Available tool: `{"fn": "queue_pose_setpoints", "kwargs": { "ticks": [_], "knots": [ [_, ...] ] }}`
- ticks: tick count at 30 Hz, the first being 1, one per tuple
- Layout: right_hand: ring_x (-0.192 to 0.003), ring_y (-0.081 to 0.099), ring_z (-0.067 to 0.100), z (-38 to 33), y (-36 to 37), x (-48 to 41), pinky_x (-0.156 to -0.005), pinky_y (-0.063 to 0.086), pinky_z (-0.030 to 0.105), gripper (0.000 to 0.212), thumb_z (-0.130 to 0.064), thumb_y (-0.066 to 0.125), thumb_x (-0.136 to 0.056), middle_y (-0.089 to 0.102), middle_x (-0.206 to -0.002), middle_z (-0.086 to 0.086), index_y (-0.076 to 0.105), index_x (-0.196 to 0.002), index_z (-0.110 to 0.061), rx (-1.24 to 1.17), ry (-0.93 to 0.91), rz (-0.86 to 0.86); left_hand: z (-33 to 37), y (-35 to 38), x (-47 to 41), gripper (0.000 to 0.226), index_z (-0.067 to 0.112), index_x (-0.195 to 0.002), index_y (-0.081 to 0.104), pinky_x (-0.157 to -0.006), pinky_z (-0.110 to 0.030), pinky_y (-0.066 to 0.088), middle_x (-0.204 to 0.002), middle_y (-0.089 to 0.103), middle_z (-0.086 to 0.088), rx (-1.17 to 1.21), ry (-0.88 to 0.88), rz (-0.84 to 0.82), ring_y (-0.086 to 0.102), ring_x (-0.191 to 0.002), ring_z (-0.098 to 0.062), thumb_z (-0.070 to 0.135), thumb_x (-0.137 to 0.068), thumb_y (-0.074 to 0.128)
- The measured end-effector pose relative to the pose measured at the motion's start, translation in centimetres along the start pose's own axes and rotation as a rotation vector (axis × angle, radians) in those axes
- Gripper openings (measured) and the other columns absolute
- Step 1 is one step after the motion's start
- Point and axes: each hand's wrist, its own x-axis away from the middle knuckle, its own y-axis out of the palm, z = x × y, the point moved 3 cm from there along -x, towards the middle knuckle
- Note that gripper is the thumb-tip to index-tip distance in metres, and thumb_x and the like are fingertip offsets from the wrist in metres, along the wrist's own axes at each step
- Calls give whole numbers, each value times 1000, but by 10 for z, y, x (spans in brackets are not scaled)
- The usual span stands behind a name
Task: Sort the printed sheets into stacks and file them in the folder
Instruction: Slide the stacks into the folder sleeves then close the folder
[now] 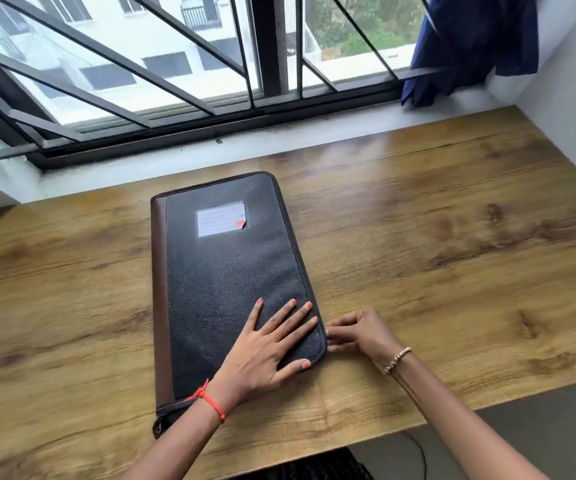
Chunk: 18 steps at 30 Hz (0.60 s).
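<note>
A black leather folder point(224, 271) with a brown spine and a white label pocket lies closed on the wooden desk point(435, 254). My left hand point(266, 351) lies flat on its near right corner, fingers spread and straight. My right hand point(359, 332) is just beside that corner, its fingers curled with the tips at the folder's right edge; what they pinch there is too small to make out. No printed sheets are in view.
A barred window point(175, 64) and a white sill point(279, 140) run along the desk's far side. A blue cloth point(470, 46) hangs at the upper right by the white wall. The desk's front edge runs diagonally at the lower right.
</note>
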Motion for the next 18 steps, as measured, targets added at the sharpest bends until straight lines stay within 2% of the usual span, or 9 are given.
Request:
{"fn": "queue_pose_setpoints", "kwargs": {
  "ticks": [4, 8, 12, 15, 18],
  "knots": [
    [-46, 64, 9, -21, 6, -19, -45, 53, 18, 13, 10, 60, -81, 67, -51, 2, 63, -70, 4, 178, 20, -97, 1, 0, 0, 70, 20, -147, 23, -109, -51, 16, -154, 21, 2, 7, -41, -4, 16, -142, -11, 63, -92, 22],
    [-45, 64, 11, -42, 10, -43, -45, 54, 20, 12, 10, 56, -84, 67, -52, 4, 61, -73, 6, 293, 80, -190, 1, 0, -1, 77, 13, -146, 28, -109, -48, 17, -154, 22, -6, 13, -89, -19, 15, -143, -15, 66, -90, 24],
    [-46, 65, 12, -59, 15, -63, -46, 55, 22, 14, 11, 52, -86, 67, -52, 6, 61, -75, 7, 388, 137, -256, 0, -3, -2, 72, 20, -145, 30, -111, -44, 15, -154, 23, 1, 106, -114, 13, 17, -142, -10, 64, -89, 32],
    [-47, 65, 13, -72, 19, -76, -46, 55, 22, 16, 12, 50, -86, 68, -53, 6, 61, -76, 8, 434, 187, -296, -6, -8, -6, 60, 28, -139, 38, -109, -38, 16, -150, 31, 10, 207, -147, 36, 28, -137, -5, 58, -87, 39],
    [-49, 66, 13, -88, 23, -90, -47, 55, 22, 16, 13, 49, -86, 69, -57, 7, 62, -79, 8, 486, 228, -333, -18, -14, -13, 54, 31, -133, 43, -106, -37, 16, -145, 39, 15, 212, -114, 39, 35, -132, -4, 57, -86, 41]
  ]
}}
